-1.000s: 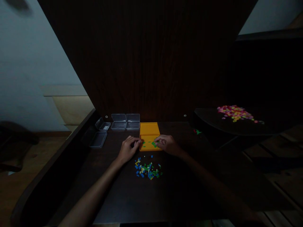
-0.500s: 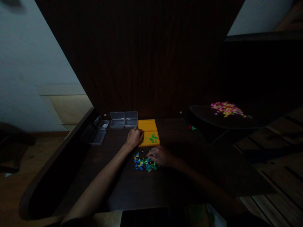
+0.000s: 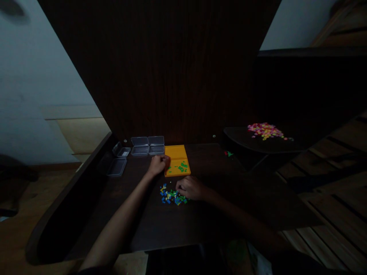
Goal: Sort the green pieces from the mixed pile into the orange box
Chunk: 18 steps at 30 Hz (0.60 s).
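A yellow open case lies on the dark desk with several small green bricks in its near half. My left hand is at the left edge of this case, its fingers curled over the rim. Whatever those fingers hold, if anything, is hidden. Closer to me, a loose pile of tiny blue, green, yellow and white bricks is spread on the desk. My right hand rests at the pile's right side, thumb and fingers drawn together in a pinch. I cannot make out what is between them.
Clear plastic cases with lids raised stand left of the yellow case. A clear tray and a small clear box sit farther left. Pink and yellow pieces are heaped on a raised shelf. A red-green item lies below it.
My left hand has drawn back slightly left, showing more green bricks at the case's left side. My right hand stays at the pile. The whole view has shifted a little.
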{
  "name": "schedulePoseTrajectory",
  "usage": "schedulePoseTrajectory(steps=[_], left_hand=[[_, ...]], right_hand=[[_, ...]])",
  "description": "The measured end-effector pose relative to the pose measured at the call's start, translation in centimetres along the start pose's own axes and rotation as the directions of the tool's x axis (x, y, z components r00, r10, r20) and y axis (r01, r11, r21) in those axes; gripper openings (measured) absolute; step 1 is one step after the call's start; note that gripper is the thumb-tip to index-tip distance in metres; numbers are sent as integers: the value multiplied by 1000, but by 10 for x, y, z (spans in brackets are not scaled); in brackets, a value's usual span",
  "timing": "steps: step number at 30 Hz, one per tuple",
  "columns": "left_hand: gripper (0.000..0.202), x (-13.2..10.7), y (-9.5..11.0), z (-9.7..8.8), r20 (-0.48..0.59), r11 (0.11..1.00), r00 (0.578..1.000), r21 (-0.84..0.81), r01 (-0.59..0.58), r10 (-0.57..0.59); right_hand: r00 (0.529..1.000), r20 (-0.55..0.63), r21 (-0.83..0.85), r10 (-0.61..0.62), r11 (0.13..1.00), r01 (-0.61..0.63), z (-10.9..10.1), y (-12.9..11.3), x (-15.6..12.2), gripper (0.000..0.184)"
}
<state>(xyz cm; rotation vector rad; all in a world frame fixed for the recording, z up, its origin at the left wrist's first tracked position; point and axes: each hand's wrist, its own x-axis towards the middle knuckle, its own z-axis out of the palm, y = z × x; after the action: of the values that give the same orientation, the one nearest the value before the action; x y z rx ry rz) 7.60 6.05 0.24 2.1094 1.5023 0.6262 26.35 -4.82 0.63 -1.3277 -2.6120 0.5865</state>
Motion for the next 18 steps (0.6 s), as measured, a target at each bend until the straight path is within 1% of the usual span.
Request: schedulePoseTrajectory(steps=[3,4,6,7,9,11,13,16,18], left_hand=[[32,-15,-2,-4,-124,980,992,-199,6,-31],[32,-23,-1,-5,-140,970,990,-242,-1,-34],[31,-44,5,-7,-116,959,993,-284,-15,-19],[31,-54,8,-7,-84,958,996,-286,-24,-1],[27,-75,16,-6,-20,969,998,-241,-58,55],[23,-92,22,-2,4,974,993,-196,-116,119],[21,-104,26,3,29,977,985,-137,-166,172],[21,-114,27,8,62,978,978,-83,-193,199],[23,-117,26,10,84,979,976,-59,-195,200]], right_hand=[[1000,-10,57,-14,998,14,-1,0,1,11],[1000,-21,88,-21,996,23,-2,1,2,10],[999,-48,163,-11,987,18,-6,4,7,9],[998,-67,197,14,980,-1,-9,7,11,9],[989,-115,231,95,971,-66,-18,13,21,9],[972,-171,204,163,971,-127,-26,18,33,11],[957,-205,137,203,975,-178,-33,23,44,14],[940,-197,-16,279,957,-288,-37,28,59,21],[935,-175,-82,308,942,-326,-36,30,66,23]])
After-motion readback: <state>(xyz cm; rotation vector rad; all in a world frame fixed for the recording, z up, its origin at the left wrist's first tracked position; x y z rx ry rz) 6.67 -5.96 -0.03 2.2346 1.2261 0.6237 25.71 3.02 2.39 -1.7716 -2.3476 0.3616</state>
